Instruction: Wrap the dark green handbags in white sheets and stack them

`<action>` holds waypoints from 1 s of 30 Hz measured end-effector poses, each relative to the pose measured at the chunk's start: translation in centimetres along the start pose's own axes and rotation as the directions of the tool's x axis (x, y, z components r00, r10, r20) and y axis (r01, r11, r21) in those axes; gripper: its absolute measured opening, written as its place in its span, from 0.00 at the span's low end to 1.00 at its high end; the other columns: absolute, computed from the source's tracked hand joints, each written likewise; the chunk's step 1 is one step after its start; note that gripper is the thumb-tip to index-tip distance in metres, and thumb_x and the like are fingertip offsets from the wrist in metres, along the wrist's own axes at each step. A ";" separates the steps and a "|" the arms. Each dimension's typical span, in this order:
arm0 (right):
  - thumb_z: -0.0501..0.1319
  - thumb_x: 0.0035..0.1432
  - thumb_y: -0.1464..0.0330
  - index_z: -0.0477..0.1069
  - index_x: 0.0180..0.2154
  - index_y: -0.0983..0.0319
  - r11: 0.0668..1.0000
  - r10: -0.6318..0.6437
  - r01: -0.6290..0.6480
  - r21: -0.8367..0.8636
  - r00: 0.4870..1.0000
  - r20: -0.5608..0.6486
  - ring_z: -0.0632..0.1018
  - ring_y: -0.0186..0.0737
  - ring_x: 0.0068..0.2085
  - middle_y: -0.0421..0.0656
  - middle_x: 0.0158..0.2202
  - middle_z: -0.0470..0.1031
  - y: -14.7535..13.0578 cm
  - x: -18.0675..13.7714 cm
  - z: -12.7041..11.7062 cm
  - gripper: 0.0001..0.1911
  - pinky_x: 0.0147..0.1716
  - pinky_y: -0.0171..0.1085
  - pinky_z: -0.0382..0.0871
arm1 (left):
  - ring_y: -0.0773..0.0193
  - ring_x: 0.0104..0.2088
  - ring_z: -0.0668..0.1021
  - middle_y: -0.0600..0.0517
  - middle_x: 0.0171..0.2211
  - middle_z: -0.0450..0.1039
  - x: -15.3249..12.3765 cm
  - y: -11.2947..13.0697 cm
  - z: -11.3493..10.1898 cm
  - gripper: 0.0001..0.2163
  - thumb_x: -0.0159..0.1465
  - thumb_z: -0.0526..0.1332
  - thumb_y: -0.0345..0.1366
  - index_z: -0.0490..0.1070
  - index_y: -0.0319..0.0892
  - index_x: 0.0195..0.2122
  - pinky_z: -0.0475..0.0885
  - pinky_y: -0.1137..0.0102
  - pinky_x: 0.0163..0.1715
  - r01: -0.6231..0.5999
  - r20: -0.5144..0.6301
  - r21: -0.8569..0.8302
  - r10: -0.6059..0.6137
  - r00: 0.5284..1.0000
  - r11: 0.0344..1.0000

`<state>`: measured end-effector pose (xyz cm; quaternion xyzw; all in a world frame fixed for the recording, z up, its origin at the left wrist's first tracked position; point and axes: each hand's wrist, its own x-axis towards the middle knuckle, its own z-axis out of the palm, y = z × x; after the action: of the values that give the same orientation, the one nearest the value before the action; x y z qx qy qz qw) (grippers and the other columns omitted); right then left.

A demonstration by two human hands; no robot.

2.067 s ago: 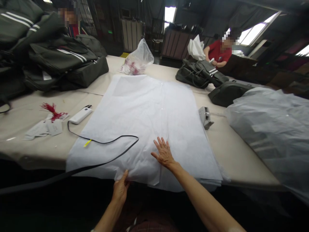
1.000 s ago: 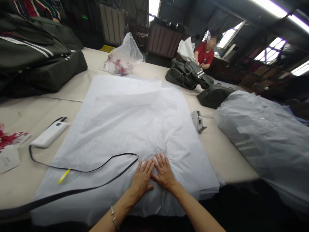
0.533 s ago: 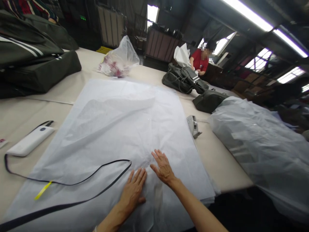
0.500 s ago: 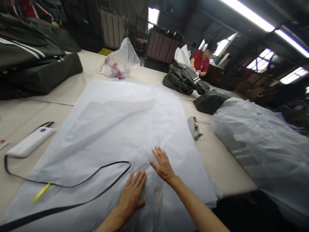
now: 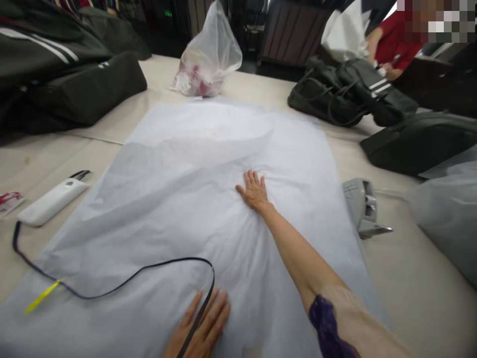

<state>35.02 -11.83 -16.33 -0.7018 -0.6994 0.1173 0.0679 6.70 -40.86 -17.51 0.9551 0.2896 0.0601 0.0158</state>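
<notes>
A stack of thin white translucent plastic sheets [image 5: 156,199] covers the middle of the table. My right hand [image 5: 254,191] lies flat on it with fingers spread, and creases run from the palm toward me. Nearer to me, my left hand [image 5: 204,325] rests on the sheets with its fingers stretched out. A black strap [image 5: 160,266] crosses over the back of my left hand. It runs left to a white handheld device [image 5: 54,201], and a yellow tie [image 5: 42,297] hangs on it. Neither hand holds anything.
A grey tape dispenser [image 5: 359,204] stands right of the sheets. Dark bags [image 5: 100,89] lie at left, more dark bags [image 5: 343,94] at back right. A clear plastic bag [image 5: 210,59] sits at the far edge. A person in red [image 5: 397,44] works beyond. Plastic covering [image 5: 450,209] lies at right.
My right hand has slid forward over the sheets, away from my left hand. The left hand now sits lower in view, under the strap. The camera has moved closer and tilted down.
</notes>
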 end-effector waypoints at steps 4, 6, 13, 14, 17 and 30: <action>0.38 0.66 0.46 0.42 0.69 0.67 0.997 -0.050 0.050 -0.056 0.999 0.001 0.39 0.48 0.71 0.49 0.71 0.38 1.1 2.1 0.4 0.41 0.66 0.54 0.28 | 0.49 0.68 0.52 0.48 0.69 0.49 2.0 1.0 -1.1 0.47 0.54 0.65 0.56 0.45 0.45 0.69 0.47 0.51 0.68 0.118 0.202 -0.140 -0.089 0.975 0.983; 0.38 0.66 0.46 0.41 0.69 0.67 0.995 -0.063 0.064 -0.074 0.998 0.017 0.40 0.49 0.71 0.49 0.72 0.38 1.5 3.8 0.1 0.41 0.66 0.55 0.29 | 0.50 0.68 0.52 0.48 0.69 0.49 3.9 0.5 -1.8 0.47 0.53 0.67 0.56 0.46 0.45 0.69 0.46 0.50 0.68 0.159 0.229 -0.142 -0.123 0.965 0.977; 0.42 0.66 0.47 0.41 0.68 0.70 0.996 -0.077 0.076 -0.049 0.997 -0.018 0.39 0.54 0.70 0.54 0.71 0.38 4.4 13.9 -0.1 0.42 0.65 0.61 0.28 | 0.50 0.69 0.48 0.46 0.69 0.48 11.7 -6.2 -2.0 0.42 0.58 0.65 0.53 0.48 0.44 0.68 0.41 0.49 0.68 0.175 0.261 -0.199 -0.120 0.958 0.964; 0.44 0.66 0.48 0.42 0.68 0.71 0.995 -0.093 0.092 -0.035 0.995 -0.031 0.40 0.55 0.70 0.56 0.71 0.39 5.1 15.0 -0.1 0.41 0.64 0.63 0.28 | 0.49 0.69 0.46 0.46 0.70 0.46 12.5 -6.9 -1.7 0.41 0.59 0.64 0.54 0.47 0.44 0.68 0.39 0.48 0.68 0.187 0.269 -0.212 -0.126 0.955 0.959; 0.43 0.68 0.52 0.50 0.65 0.75 0.991 -0.135 0.134 -0.013 0.987 -0.086 0.41 0.56 0.70 0.61 0.69 0.40 6.9 17.0 -0.3 0.37 0.63 0.64 0.31 | 0.48 0.70 0.43 0.46 0.71 0.41 13.8 -7.4 -1.3 0.42 0.60 0.60 0.57 0.43 0.44 0.69 0.33 0.46 0.67 0.190 0.290 -0.246 -0.115 0.950 0.950; 0.56 0.59 0.45 0.47 0.68 0.67 0.903 -0.429 0.427 0.032 0.902 0.058 0.42 0.54 0.70 0.52 0.70 0.43 -0.2 -9.9 -3.6 0.47 0.67 0.58 0.32 | 0.44 0.69 0.39 0.39 0.70 0.39 14.9 -7.0 -3.0 0.55 0.48 0.72 0.53 0.41 0.38 0.68 0.31 0.45 0.65 0.184 0.372 -0.234 -0.086 0.924 0.955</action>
<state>35.82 -21.48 -12.09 -0.5264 -0.8370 0.1284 0.0765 14.73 -26.80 -13.38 0.9168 0.3369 -0.0777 0.1997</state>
